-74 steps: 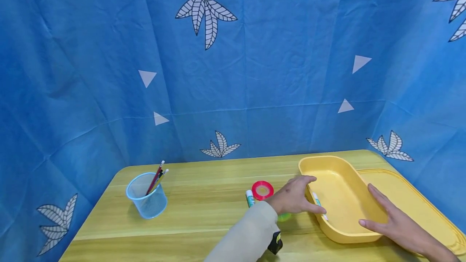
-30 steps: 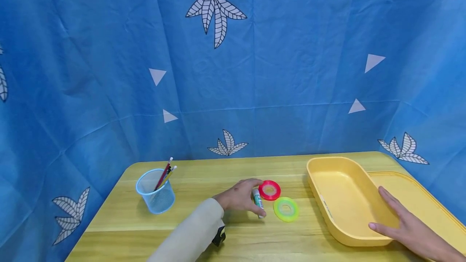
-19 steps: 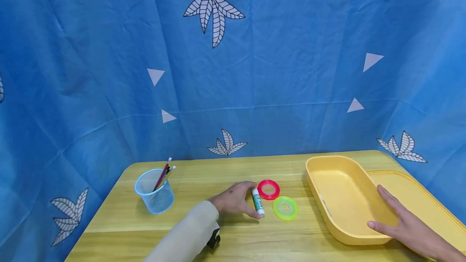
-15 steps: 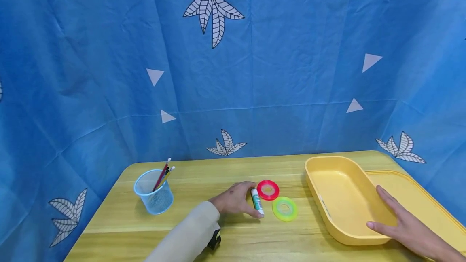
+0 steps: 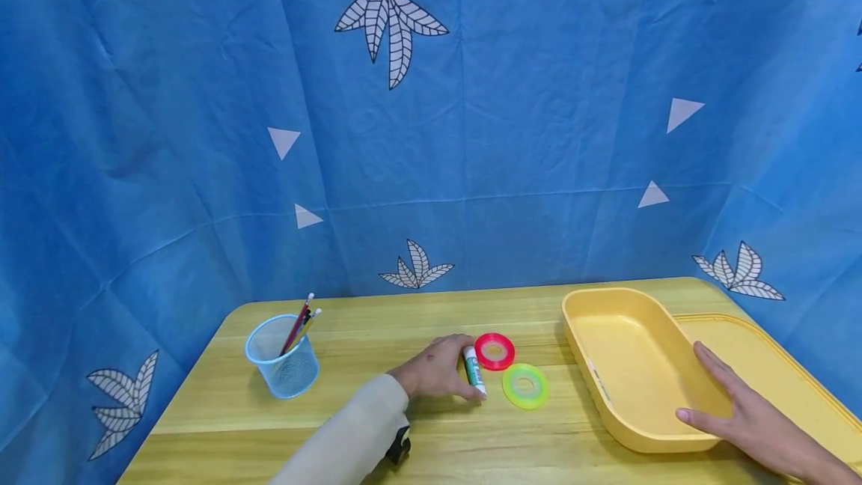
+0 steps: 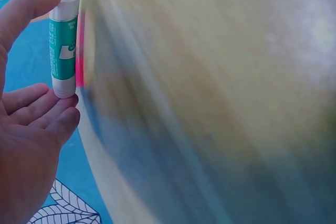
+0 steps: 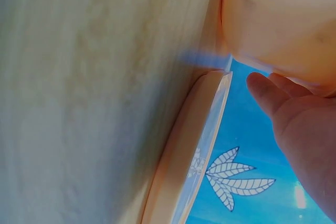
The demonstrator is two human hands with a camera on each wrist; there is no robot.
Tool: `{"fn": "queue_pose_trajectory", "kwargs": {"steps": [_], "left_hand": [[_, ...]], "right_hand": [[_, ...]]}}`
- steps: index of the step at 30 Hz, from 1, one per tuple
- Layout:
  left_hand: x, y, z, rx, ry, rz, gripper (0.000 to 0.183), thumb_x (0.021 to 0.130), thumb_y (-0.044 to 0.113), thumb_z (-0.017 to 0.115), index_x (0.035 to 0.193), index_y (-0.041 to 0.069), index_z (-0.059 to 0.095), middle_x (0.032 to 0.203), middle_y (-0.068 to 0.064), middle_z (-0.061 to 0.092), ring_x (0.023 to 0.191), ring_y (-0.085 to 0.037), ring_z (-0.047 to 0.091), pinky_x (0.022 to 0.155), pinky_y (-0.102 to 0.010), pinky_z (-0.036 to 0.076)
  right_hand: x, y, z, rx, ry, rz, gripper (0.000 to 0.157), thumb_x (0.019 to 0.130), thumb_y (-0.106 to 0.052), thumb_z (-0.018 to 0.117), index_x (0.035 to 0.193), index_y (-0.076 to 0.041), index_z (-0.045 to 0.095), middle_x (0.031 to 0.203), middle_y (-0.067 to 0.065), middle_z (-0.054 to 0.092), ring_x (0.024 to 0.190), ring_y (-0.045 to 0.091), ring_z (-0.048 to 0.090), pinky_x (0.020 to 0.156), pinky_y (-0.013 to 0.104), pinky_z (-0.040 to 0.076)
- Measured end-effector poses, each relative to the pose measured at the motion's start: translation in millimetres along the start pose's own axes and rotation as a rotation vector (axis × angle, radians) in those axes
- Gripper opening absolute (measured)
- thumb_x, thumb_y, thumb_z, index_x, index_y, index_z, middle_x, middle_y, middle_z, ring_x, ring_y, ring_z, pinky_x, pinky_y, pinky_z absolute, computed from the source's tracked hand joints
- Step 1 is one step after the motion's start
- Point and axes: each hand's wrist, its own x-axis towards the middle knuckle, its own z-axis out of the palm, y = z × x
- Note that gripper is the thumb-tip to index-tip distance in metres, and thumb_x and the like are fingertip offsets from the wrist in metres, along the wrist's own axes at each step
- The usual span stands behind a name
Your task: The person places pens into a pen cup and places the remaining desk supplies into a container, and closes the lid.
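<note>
My left hand [image 5: 441,369] pinches a glue stick [image 5: 474,370] between thumb and fingertips, on or just above the table. In the left wrist view the glue stick [image 6: 64,45] has a green label and white ends, the thumb at one end and the fingertips at the other. Close by lie a red tape roll [image 5: 494,352] and a yellow-green tape roll [image 5: 526,386]. My right hand [image 5: 744,414] rests at the right side of a yellow bin [image 5: 629,365], fingers straight and spread, thumb over its rim. Something whitish and green shows at the bin's left inner wall, mostly hidden.
A light-blue mesh pencil cup [image 5: 289,369] with several pencils stands at the left of the wooden table [image 5: 390,320]. Beyond the bin, to the right, lies a flat yellow lid [image 5: 761,365]. A blue curtain [image 5: 525,133] hangs behind the table.
My left hand has moved left from over the bin to the glue stick beside the red tape roll and taken hold of it. The right hand stays at the bin.
</note>
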Motion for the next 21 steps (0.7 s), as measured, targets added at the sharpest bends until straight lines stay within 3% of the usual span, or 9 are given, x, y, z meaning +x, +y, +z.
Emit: {"fn": "queue_pose_trajectory", "kwargs": {"steps": [6, 9, 12, 19, 21], "left_hand": [[6.4, 8.8, -5.4, -0.014, 0.02, 0.022, 0.086, 0.073, 0.033, 0.091, 0.143, 0.005, 0.049, 0.133, -0.002, 0.058, 0.121, -0.021, 0.051, 0.104, -0.041, 0.047], [10.2, 16.8, -9.0, -0.029, 0.021, 0.051, 0.086, 0.074, 0.031, 0.09, 0.144, 0.004, 0.048, 0.134, -0.003, 0.058, 0.123, -0.024, 0.051, 0.101, -0.038, 0.049], [14.0, 26.0, -11.9, -0.043, 0.023, 0.077, 0.085, 0.075, 0.03, 0.09, 0.145, 0.005, 0.048, 0.134, -0.002, 0.057, 0.122, -0.025, 0.052, 0.095, -0.031, 0.052], [22.0, 46.1, -13.6, -0.086, 0.01, 0.13, 0.085, 0.075, 0.027, 0.09, 0.145, 0.005, 0.047, 0.133, -0.002, 0.056, 0.113, -0.018, 0.061, 0.093, -0.025, 0.051], [24.3, 52.1, -12.8, -0.079, 0.008, 0.141, 0.084, 0.075, 0.026, 0.09, 0.145, 0.005, 0.047, 0.131, -0.001, 0.057, 0.111, -0.017, 0.06, 0.093, -0.024, 0.05]], "right_hand": [[-1.0, 0.4, 0.3, 0.014, -0.004, 0.008, 0.097, 0.099, -0.024, 0.064, 0.159, -0.013, -0.012, 0.16, 0.031, -0.013, 0.142, 0.015, -0.025, 0.102, 0.079, -0.002], [-1.9, 1.4, 1.5, 0.004, 0.001, 0.003, 0.096, 0.099, -0.023, 0.063, 0.159, -0.014, -0.011, 0.161, 0.03, -0.012, 0.14, 0.007, -0.024, 0.113, 0.058, -0.014], [-2.3, 1.2, 2.7, -0.006, 0.007, -0.005, 0.096, 0.1, -0.023, 0.063, 0.16, -0.014, -0.011, 0.161, 0.028, -0.011, 0.138, -0.002, -0.022, 0.112, 0.04, -0.017], [-2.0, -0.1, 2.2, -0.007, 0.007, -0.009, 0.096, 0.1, -0.024, 0.063, 0.159, -0.013, -0.011, 0.161, 0.029, -0.011, 0.136, -0.006, -0.022, 0.112, 0.047, -0.017], [-1.5, -0.3, 1.5, -0.011, 0.007, -0.008, 0.096, 0.099, -0.024, 0.063, 0.159, -0.013, -0.011, 0.161, 0.029, -0.011, 0.138, -0.001, -0.022, 0.113, 0.046, -0.017]]}}
